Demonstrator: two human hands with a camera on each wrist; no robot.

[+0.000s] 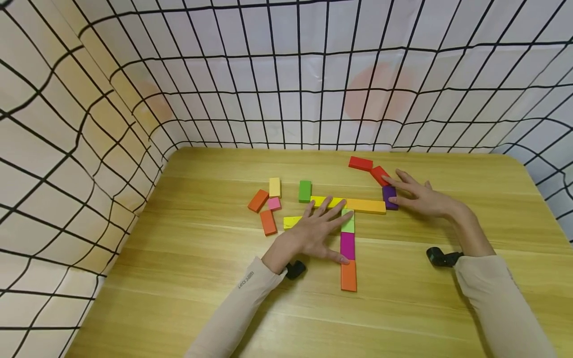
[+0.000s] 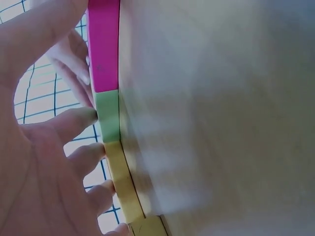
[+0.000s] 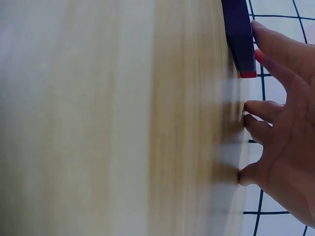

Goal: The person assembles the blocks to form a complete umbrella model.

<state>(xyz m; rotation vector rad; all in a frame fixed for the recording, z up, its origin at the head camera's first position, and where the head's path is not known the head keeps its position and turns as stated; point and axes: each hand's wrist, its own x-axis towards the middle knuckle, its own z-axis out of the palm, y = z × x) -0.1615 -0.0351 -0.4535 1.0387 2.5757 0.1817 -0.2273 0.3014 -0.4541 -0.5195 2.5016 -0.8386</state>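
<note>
My left hand [image 1: 313, 233] lies spread over a T of flat coloured blocks. Its fingertips rest along the yellow block [image 1: 331, 201] and the light green block [image 1: 349, 222]. The thumb reaches the seam between the magenta block [image 1: 347, 246] and the orange block [image 1: 348, 276]. An amber block [image 1: 366, 206] carries the row on to the right, up to a dark purple block [image 1: 390, 198]. My right hand [image 1: 423, 198] has its thumb on the purple block and its index finger at a slanted red block [image 1: 378, 174], the other fingers reaching to the table.
Another red block [image 1: 360, 163] lies at the back, end to end with the slanted one. A green block [image 1: 305, 191] stands left of the row. Several loose blocks, one of them pink [image 1: 274, 204], cluster farther left. Black wire grid [image 1: 313, 92] borders the wooden table [image 1: 201, 248].
</note>
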